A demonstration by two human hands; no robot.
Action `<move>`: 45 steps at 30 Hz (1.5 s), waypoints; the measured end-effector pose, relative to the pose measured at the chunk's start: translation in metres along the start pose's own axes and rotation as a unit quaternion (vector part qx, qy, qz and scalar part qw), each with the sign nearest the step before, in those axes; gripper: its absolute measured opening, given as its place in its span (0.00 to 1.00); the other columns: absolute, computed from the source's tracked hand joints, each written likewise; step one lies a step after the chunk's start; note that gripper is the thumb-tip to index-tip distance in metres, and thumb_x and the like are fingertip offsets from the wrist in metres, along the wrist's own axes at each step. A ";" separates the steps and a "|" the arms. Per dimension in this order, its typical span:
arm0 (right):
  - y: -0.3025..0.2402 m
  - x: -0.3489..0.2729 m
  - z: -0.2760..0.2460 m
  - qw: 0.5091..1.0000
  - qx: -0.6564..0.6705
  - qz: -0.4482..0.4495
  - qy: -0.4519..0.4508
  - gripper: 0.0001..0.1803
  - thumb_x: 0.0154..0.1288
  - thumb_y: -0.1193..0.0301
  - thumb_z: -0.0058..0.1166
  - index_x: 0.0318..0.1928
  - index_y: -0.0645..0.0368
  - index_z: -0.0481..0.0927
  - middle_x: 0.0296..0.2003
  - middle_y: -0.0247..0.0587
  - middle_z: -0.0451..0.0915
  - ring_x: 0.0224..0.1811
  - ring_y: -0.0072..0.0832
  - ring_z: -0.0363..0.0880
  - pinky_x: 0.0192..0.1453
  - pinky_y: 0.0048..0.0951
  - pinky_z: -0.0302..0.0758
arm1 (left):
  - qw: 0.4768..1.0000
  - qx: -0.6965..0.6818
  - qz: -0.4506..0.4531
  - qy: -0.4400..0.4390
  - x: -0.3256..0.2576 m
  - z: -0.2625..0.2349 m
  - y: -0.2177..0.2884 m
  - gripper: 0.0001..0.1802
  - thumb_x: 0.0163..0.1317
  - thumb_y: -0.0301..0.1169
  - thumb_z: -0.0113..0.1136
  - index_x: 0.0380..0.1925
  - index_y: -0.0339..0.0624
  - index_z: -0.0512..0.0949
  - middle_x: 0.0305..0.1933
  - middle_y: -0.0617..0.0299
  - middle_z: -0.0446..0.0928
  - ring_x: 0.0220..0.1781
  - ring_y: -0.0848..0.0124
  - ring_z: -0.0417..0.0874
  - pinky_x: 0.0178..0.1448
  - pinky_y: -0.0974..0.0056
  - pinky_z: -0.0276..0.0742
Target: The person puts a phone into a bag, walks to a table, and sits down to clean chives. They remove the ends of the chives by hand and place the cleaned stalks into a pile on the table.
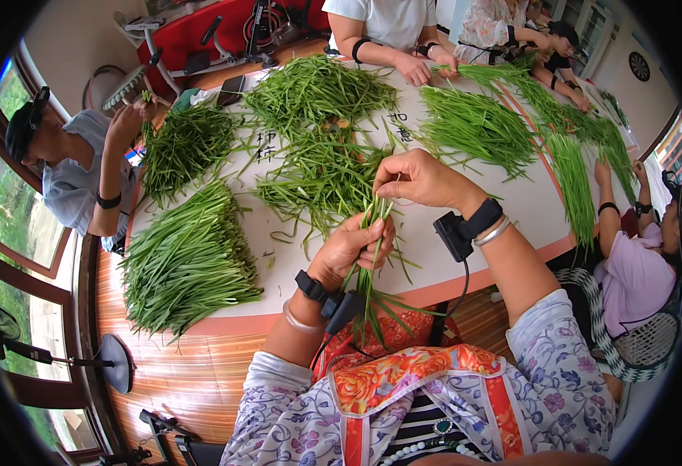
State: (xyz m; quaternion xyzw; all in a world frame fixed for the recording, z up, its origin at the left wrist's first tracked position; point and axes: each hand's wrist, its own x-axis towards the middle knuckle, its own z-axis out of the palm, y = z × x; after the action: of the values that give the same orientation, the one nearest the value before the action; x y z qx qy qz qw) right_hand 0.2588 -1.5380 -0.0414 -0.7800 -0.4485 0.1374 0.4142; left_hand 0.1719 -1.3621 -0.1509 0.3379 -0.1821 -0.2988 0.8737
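Note:
A small bunch of garlic chives (pixel 366 283) is gripped in my left hand (pixel 355 247), with the pale stem ends pointing up and the green leaves hanging toward my lap. Just above it, my right hand (pixel 426 180) is closed in a pinch, thumb against forefinger, at the pale ends of the bunch. Exactly which strand sits in that pinch is too small to see. Beyond my hands lies a loose heap of chives (pixel 321 175) on the white tabletop. To the left, a neat pile of chives (pixel 189 260) has its stems lined up toward the right.
More chives form a far heap (pixel 317 93), a left heap (pixel 185 147) and a right pile (pixel 477 128) on the table (pixel 294 287). Several other people work around it. A person in a blue shirt (pixel 84 167) sits left. A round-based stand (pixel 117 363) is on the floor.

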 end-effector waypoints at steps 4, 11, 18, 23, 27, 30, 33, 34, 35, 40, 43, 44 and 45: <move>0.006 -0.001 0.002 1.000 -0.005 0.014 0.004 0.08 0.66 0.72 0.58 0.33 0.64 0.79 0.27 0.27 0.79 0.28 0.13 0.72 0.34 0.19 0.71 | 1.000 0.005 -0.003 -0.009 -0.001 0.000 -0.001 0.17 0.71 0.44 0.54 0.31 0.44 0.68 0.23 0.68 0.63 0.19 0.81 0.55 0.19 0.75 0.50; 0.012 -0.001 0.007 0.984 0.124 0.045 0.119 0.12 0.72 0.70 0.50 0.31 0.63 0.74 0.20 0.26 0.71 0.22 0.14 0.66 0.27 0.20 0.66 | 0.997 -0.072 0.002 -0.038 0.000 0.003 0.002 0.16 0.73 0.43 0.51 0.32 0.44 0.66 0.25 0.63 0.64 0.20 0.80 0.58 0.19 0.76 0.53; 0.023 -0.005 0.012 0.974 -0.113 0.018 0.195 0.06 0.64 0.73 0.55 0.36 0.64 0.77 0.25 0.45 0.80 0.25 0.35 0.79 0.33 0.33 0.74 | 0.997 -0.012 0.070 0.001 0.005 0.012 -0.001 0.15 0.72 0.43 0.51 0.32 0.45 0.67 0.23 0.62 0.67 0.21 0.73 0.65 0.21 0.71 0.61; 0.014 -0.009 0.017 0.987 -0.073 -0.051 0.133 0.15 0.65 0.74 0.55 0.52 0.60 0.81 0.39 0.42 0.85 0.39 0.27 0.83 0.45 0.28 0.77 | 0.996 0.029 0.071 0.039 0.007 0.014 -0.003 0.15 0.71 0.42 0.52 0.33 0.44 0.67 0.22 0.62 0.70 0.19 0.68 0.70 0.22 0.67 0.69; 0.008 -0.008 0.030 0.994 -0.053 -0.027 0.088 0.09 0.66 0.71 0.57 0.43 0.62 0.83 0.36 0.43 0.85 0.36 0.29 0.84 0.42 0.29 0.78 | 0.997 0.012 0.026 0.065 0.002 0.020 0.003 0.14 0.72 0.41 0.53 0.34 0.43 0.68 0.21 0.67 0.64 0.17 0.75 0.63 0.18 0.71 0.60; 0.011 -0.006 0.037 0.992 -0.036 -0.034 0.120 0.10 0.66 0.71 0.57 0.45 0.62 0.82 0.36 0.43 0.84 0.36 0.30 0.84 0.42 0.29 0.78 | 0.998 -0.011 -0.004 0.066 0.002 0.014 0.001 0.12 0.72 0.40 0.53 0.34 0.45 0.68 0.22 0.71 0.58 0.19 0.80 0.55 0.17 0.76 0.50; 0.005 -0.003 0.045 0.986 -0.009 -0.087 0.142 0.11 0.67 0.70 0.56 0.46 0.62 0.81 0.35 0.42 0.84 0.36 0.31 0.84 0.42 0.29 0.78 | 0.998 -0.035 -0.016 0.046 0.002 0.004 -0.001 0.12 0.72 0.41 0.54 0.34 0.47 0.68 0.22 0.71 0.59 0.19 0.80 0.56 0.17 0.76 0.49; 0.004 -0.002 0.047 0.985 0.004 -0.111 0.135 0.11 0.67 0.70 0.56 0.47 0.62 0.81 0.35 0.42 0.84 0.37 0.31 0.84 0.42 0.29 0.78 | 0.999 -0.023 -0.009 0.048 0.002 0.002 -0.002 0.13 0.71 0.42 0.54 0.34 0.47 0.68 0.23 0.70 0.59 0.20 0.80 0.56 0.18 0.76 0.49; 0.011 0.001 0.049 0.987 0.003 -0.120 0.105 0.11 0.67 0.70 0.55 0.45 0.63 0.81 0.35 0.41 0.84 0.37 0.31 0.84 0.41 0.29 0.79 | 0.999 -0.011 -0.003 0.050 0.002 0.001 -0.003 0.14 0.71 0.43 0.54 0.34 0.47 0.68 0.23 0.70 0.60 0.20 0.80 0.56 0.18 0.77 0.48; 0.014 0.001 0.049 0.994 0.030 -0.076 0.070 0.09 0.68 0.73 0.53 0.43 0.63 0.82 0.34 0.42 0.84 0.34 0.27 0.84 0.38 0.28 0.79 | 0.994 -0.032 0.014 0.103 0.001 0.006 -0.003 0.14 0.71 0.44 0.54 0.36 0.47 0.68 0.25 0.69 0.62 0.20 0.79 0.57 0.18 0.77 0.50; 0.018 -0.001 0.046 0.993 0.059 -0.038 0.090 0.08 0.66 0.71 0.54 0.40 0.62 0.82 0.31 0.43 0.84 0.33 0.30 0.85 0.38 0.30 0.78 | 0.994 -0.041 0.013 0.104 0.003 0.007 -0.002 0.13 0.72 0.44 0.52 0.37 0.47 0.68 0.25 0.69 0.62 0.20 0.80 0.57 0.18 0.77 0.50; 0.017 -0.002 0.045 0.993 0.075 -0.017 0.088 0.09 0.65 0.71 0.55 0.40 0.62 0.83 0.29 0.42 0.84 0.31 0.28 0.84 0.37 0.29 0.78 | 0.994 -0.042 0.015 0.102 0.003 0.008 -0.001 0.13 0.73 0.43 0.51 0.38 0.47 0.68 0.25 0.69 0.61 0.20 0.80 0.57 0.18 0.77 0.50; 0.017 -0.002 0.044 0.992 0.091 0.002 0.084 0.09 0.65 0.70 0.55 0.40 0.62 0.83 0.28 0.41 0.84 0.29 0.27 0.83 0.35 0.29 0.77 | 0.994 -0.042 0.016 0.103 0.002 0.007 0.000 0.13 0.73 0.43 0.51 0.38 0.47 0.68 0.25 0.69 0.61 0.20 0.80 0.57 0.18 0.77 0.50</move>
State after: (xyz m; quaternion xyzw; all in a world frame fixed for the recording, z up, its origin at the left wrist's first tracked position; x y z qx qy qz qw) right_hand 0.2418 -1.5205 -0.0823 -0.7489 -0.3957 0.1125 0.5196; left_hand 0.1701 -1.3667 -0.1455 0.3270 -0.0836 -0.2555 0.9060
